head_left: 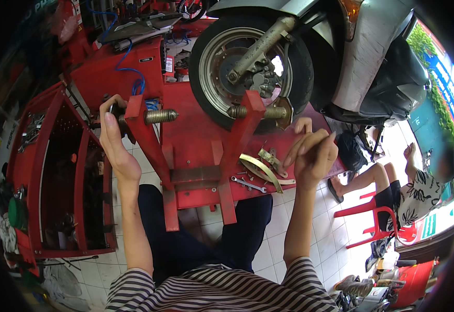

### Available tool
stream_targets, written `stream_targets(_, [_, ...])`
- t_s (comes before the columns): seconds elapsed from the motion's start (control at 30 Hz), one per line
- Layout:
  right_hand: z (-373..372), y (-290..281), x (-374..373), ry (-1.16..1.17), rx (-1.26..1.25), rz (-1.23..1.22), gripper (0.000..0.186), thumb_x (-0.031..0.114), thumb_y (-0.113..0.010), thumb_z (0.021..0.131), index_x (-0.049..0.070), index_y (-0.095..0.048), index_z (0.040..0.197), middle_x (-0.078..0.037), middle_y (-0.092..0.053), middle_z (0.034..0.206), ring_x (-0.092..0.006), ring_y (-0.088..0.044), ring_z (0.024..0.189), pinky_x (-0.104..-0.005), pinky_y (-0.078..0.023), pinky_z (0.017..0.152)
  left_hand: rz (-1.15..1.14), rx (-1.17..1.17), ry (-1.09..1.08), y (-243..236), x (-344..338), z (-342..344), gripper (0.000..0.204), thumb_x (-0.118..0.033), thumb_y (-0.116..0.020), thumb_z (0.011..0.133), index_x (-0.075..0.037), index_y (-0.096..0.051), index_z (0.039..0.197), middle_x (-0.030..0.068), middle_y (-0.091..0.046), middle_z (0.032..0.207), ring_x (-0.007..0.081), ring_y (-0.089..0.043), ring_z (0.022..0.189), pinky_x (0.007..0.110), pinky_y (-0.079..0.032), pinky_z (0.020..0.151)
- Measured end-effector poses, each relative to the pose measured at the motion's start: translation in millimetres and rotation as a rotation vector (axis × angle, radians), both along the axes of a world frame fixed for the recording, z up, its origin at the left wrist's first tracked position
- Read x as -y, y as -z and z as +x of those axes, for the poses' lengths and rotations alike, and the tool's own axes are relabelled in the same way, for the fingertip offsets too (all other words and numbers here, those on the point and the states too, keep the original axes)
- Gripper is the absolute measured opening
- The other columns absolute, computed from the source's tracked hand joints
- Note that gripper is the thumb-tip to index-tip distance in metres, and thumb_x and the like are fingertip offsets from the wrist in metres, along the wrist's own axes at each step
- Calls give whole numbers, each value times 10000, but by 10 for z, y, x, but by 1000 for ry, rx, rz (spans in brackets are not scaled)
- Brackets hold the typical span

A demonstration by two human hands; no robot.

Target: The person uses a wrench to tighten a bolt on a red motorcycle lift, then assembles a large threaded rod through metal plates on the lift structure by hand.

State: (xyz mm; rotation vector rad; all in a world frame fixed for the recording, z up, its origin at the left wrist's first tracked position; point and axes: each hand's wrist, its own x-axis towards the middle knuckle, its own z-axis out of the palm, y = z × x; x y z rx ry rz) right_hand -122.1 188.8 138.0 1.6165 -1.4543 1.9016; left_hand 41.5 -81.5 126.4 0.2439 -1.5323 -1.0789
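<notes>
Red clamp frame (245, 125): centre of the frame, standing before the wheel, its two uprights splayed apart toward the top and joined by a crossbar lower down.
Left screw (161, 116): through the top of the left upright, its long axis running nearly level across the picture, its bare tip pointing right.
Right screw (273, 113): through the top of the right upright, also nearly level, its bare tip pointing left; the two tips face each other across a gap.
Flanged plate (285, 114): on the outer end of the right screw, right of centre, standing crosswise to the thread.
Left hand (117, 148): left of centre, at the outer end of the left screw and much the nearer hand to it; the thread extends rightward from this grip. Fingers curl about a dark end fitting (114, 110); how firmly they close cannot be told.
Right hand (312, 153): right of centre, just below and right of the flanged plate, apart from it. The screw lies up and left of this grip; fingers are loosely bent, spread apart, with nothing visible between them.
Front wheel (226, 75): upper centre, behind the right upright.
Counter (201, 125): red, under the wheel, with a wrench (248, 184) lying below centre, left of the right wrist.
</notes>
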Motion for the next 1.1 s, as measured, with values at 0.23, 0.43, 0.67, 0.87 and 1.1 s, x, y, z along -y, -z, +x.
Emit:
stream_targets(0.23, [28, -162, 256, 432, -107, 189, 267, 153, -400, 1003, -18, -591, 1080, -143, -602, 1185, -192, -594, 961, -295, -421, 901, 12, 71, 20, 80, 120, 99, 507, -381, -248, 1024, -1, -505, 1240, 81, -557, 1141, 150, -530, 1049, 287, -388, 930])
stream_targets(0.43, [332, 309, 35, 243, 91, -50, 378, 192, -369, 1017, -43, -573, 801, -118, -642, 764, -164, -588, 610, -304, -413, 822, 11, 64, 56, 78, 87, 84, 512, -391, -243, 1025, -9, -500, 1249, 76, -551, 1150, 146, -530, 1051, 269, -398, 907])
stream_targets(0.67, [336, -140, 227, 621, -77, 66, 272, 149, -401, 990, -34, -579, 1082, -187, -528, 1280, -234, -515, 1172, -370, -397, 985, -9, 74, 4, 86, 106, 108, 510, -389, -249, 1024, -7, -497, 1252, 73, -552, 1157, 135, -545, 1023, 264, -407, 891])
stream_targets(0.87, [399, 53, 407, 576, -84, 123, 357, 14, -474, 922, -7, -447, 1277, -165, -503, 1316, -291, -465, 1250, -366, -399, 988, 63, 57, 68, 54, 64, 86, 508, -391, -257, 1021, -12, -499, 1255, 70, -561, 1153, 126, -553, 1010, 254, -415, 861])
stream_targets(1.1, [401, 422, 133, 448, 245, -48, 272, -27, -456, 936, 14, -351, 1183, -193, -601, 1059, -258, -552, 1117, -376, -426, 932, 49, 41, 71, 63, 59, 64, 512, -397, -260, 1019, -10, -497, 1254, 82, -566, 1157, 142, -551, 1046, 265, -411, 895])
